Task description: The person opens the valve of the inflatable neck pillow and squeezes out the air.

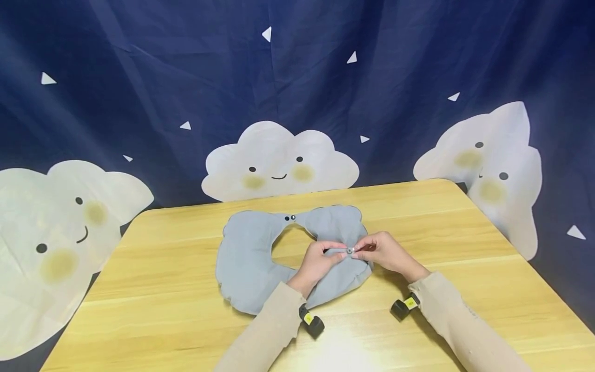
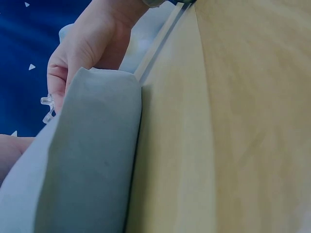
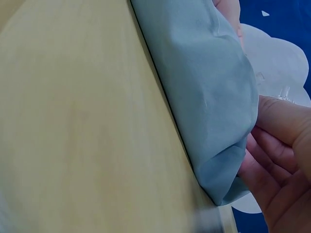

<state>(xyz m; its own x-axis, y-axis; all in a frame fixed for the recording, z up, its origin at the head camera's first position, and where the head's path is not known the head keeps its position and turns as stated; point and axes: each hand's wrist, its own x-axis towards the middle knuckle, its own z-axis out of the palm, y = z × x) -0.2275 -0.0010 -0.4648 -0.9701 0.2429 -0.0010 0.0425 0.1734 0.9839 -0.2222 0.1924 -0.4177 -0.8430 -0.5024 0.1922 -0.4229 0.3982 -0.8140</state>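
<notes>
A grey inflatable neck pillow (image 1: 248, 253) lies puffed up on the table, its opening bare in the middle. On its right lobe sits a small clear air valve (image 1: 350, 251). My left hand (image 1: 319, 261) pinches the pillow right beside this valve, thumb and index finger bent toward each other. From the other side my right hand (image 1: 388, 252) grips the valve between thumb and fingertips. In the left wrist view, the clear plastic valve (image 2: 47, 109) stands out past the right hand's fingers (image 2: 57, 90). Pillow fabric (image 3: 209, 92) partly hides both hands in the right wrist view.
The wooden table (image 1: 153, 289) extends around the pillow. Two dark snaps (image 1: 290, 218) sit on the pillow's narrow far strip. A dark blue curtain (image 1: 316, 77) with white smiling clouds (image 1: 279, 160) hangs behind the table. Black wrist cameras (image 1: 312, 323) are strapped over the beige sleeves.
</notes>
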